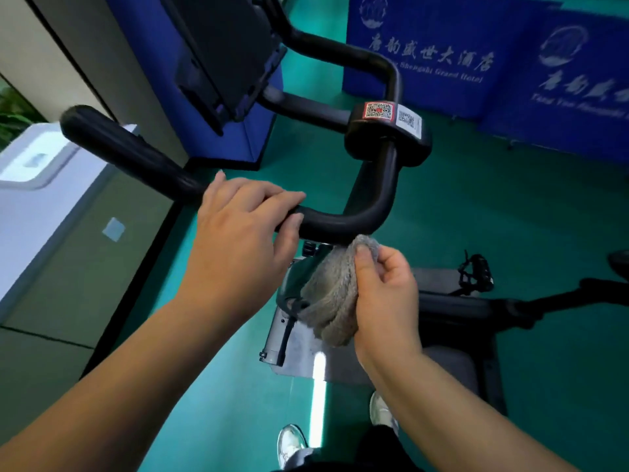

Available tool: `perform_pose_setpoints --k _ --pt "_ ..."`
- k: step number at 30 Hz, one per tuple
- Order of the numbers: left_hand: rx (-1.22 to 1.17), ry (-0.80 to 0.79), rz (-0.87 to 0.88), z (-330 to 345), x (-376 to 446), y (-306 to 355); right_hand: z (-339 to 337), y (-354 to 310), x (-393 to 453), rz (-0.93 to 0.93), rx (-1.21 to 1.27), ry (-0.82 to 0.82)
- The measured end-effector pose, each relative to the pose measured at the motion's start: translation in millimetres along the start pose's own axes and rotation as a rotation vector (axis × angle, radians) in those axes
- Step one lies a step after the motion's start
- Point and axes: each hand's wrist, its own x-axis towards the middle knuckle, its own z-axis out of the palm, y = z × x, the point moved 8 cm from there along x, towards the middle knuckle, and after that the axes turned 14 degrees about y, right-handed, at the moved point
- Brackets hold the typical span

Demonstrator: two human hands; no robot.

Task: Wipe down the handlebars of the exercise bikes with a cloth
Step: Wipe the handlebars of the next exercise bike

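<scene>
Hotel gym, exercise bike (384,137), green floor (510,206), hotel-name banners (425,56)

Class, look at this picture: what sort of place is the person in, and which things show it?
Probably a hotel gym. An exercise bike's black handlebar fills the view, blue mats printed with a hotel name stand on the green floor, and a bike pedal shows to the right.
</scene>
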Motion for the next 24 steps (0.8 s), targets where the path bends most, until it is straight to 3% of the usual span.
perform_pose_setpoints --k 7,16,24 --pt "-0.075 -0.037 0.081 -9 6 -13 -7 -17 12 0.043 0.049 0.099" --pt "-0.049 -0.040 0.094 -9 3 -16 11 6 -12 0.128 0.025 -0.082" --pt "0.028 -0.035 0.210 -30 12 -39 9 2 -11 0.141 0.109 0.077"
